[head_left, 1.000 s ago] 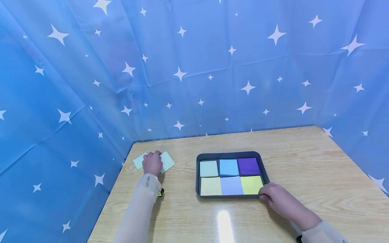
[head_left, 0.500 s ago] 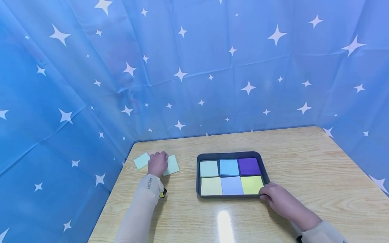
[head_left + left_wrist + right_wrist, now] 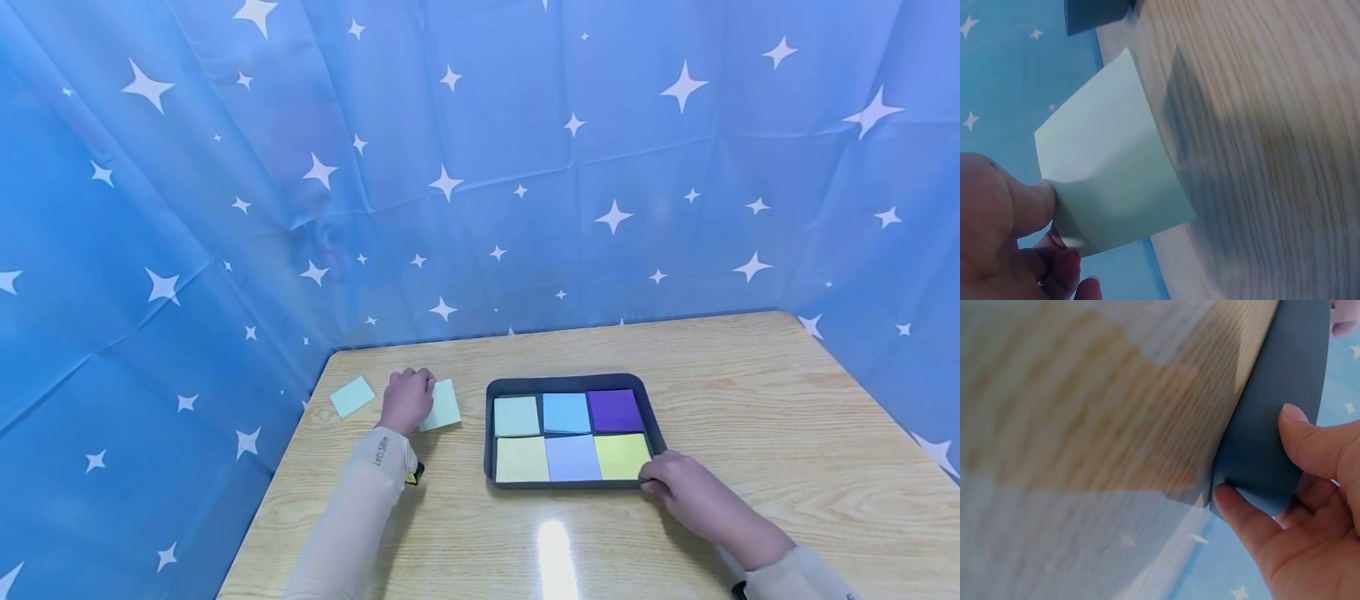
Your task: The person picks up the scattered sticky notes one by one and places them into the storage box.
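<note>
My left hand (image 3: 407, 402) pinches a pale green sticky note pad (image 3: 1107, 162) by one corner, between thumb and fingers. The left wrist view shows the pad tilted above the table, casting a shadow on the wood. Another pale green pad (image 3: 352, 397) lies on the table to the left of that hand. My right hand (image 3: 678, 490) grips the near right corner of a dark tray (image 3: 570, 487), its thumb and fingers on the tray's wall (image 3: 1266, 425). Inside the tray, pads lie in two rows: pale green, blue and purple behind, cream, lavender and yellow in front.
The wooden table (image 3: 780, 392) reaches back to a blue curtain (image 3: 525, 167) with white stars, which also hangs along the left side. A bright light reflection lies on the table in front of the tray.
My left hand has moved right with the pale green pad, away from the other pale green pad and towards the tray. The right hand and the tray have stayed in place.
</note>
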Available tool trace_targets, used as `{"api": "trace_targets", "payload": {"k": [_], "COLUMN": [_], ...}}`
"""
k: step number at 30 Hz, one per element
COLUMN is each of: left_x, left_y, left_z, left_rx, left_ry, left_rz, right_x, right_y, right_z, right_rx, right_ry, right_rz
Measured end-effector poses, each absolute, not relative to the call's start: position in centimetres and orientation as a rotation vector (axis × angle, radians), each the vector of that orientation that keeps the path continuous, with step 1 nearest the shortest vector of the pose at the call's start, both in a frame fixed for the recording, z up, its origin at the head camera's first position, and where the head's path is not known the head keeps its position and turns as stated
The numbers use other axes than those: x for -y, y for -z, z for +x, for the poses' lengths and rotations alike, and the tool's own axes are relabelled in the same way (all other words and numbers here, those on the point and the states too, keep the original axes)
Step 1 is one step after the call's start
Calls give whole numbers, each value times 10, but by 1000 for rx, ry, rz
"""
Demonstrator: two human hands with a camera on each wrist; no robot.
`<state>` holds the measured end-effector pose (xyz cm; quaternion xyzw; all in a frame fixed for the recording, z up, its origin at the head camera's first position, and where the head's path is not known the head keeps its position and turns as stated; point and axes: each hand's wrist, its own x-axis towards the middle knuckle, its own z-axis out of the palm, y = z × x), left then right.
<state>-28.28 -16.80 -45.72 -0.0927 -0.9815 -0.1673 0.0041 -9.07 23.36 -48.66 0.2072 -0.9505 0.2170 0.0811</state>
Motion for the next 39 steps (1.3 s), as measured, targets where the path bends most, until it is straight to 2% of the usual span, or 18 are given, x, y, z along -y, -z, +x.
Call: {"api": "trace_targets", "payload": {"k": [19, 39], "left_x": [140, 84], "left_y": [449, 432], "left_z": [-275, -267], "left_rx": [3041, 3044], "left_ry": [546, 551], "left_rz": [-383, -538], "right_x": [-234, -233], "right_y": [487, 483], "right_z": [-90, -90], "right_rx": [2820, 2844], "right_ry": [-652, -634], "right_rz": [629, 607]}}
